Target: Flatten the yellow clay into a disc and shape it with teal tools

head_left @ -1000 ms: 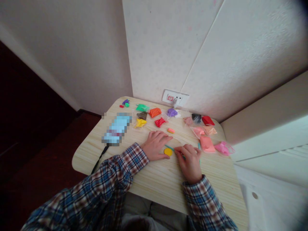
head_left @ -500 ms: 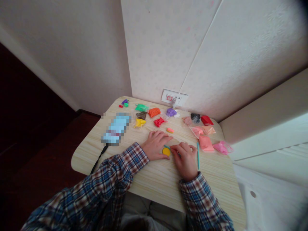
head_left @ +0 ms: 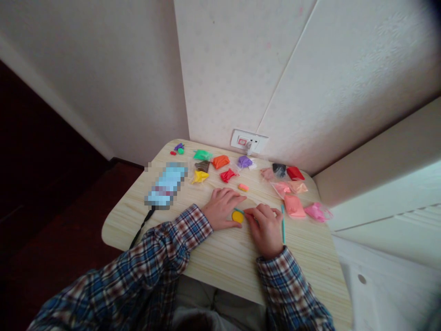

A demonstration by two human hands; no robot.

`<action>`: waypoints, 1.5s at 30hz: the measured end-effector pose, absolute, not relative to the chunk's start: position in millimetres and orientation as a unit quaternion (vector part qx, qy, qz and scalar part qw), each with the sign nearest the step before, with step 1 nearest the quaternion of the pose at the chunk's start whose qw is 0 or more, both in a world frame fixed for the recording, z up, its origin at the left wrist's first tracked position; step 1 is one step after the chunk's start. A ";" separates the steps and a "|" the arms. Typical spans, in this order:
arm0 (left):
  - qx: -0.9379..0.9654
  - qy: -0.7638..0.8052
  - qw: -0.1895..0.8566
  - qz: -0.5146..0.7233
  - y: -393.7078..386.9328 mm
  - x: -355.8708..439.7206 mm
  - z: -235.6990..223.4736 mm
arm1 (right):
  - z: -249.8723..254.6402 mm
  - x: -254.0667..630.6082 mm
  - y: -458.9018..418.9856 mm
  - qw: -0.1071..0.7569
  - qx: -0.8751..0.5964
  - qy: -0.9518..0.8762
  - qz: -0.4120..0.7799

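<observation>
A flat yellow clay disc (head_left: 237,217) lies on the wooden table between my hands. My left hand (head_left: 222,209) rests open around the disc's left side, thumb below it and fingers stretched out above it. My right hand (head_left: 265,227) is pinched around a thin teal modelling tool (head_left: 239,211); its tip reaches the disc's upper edge, and the rest is hidden by my fingers. Just right of that hand lies a second teal tool (head_left: 283,225). Beyond the hands sits a small pink and yellow clay piece (head_left: 243,187).
Bags of coloured clay, such as yellow (head_left: 200,176), orange (head_left: 220,161) and salmon (head_left: 294,206), line the table's back and right. A blurred-out phone (head_left: 167,184) with a black cable (head_left: 142,227) lies at left. Small purple, green and red pieces sit at the back-left corner. Walls stand behind.
Almost nothing differs. Both hands and the disc keep their places, apart from a very slight shift of the view.
</observation>
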State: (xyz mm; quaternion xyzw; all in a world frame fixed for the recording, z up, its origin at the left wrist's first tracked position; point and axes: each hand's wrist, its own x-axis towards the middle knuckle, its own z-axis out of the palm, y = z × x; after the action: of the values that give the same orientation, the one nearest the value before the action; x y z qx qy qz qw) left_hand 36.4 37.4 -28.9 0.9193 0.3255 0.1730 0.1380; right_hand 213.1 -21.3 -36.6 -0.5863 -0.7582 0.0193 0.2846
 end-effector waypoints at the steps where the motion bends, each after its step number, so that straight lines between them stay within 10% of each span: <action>1: 0.920 0.324 0.137 0.174 36.9 34.9 -29.2 | -37.6 215.8 -21.9 0.288 -0.589 -0.755 0.015; 45: 0.915 0.334 0.150 0.170 39.5 30.5 -29.3 | -37.7 218.6 -22.2 0.283 -0.597 -0.750 0.014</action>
State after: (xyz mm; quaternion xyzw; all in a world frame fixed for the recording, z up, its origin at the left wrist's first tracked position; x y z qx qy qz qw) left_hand 30.5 39.5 -29.3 0.9147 0.3345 0.1701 0.1497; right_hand 218.6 -22.2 -37.7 -0.5973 -0.7504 0.0141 0.2828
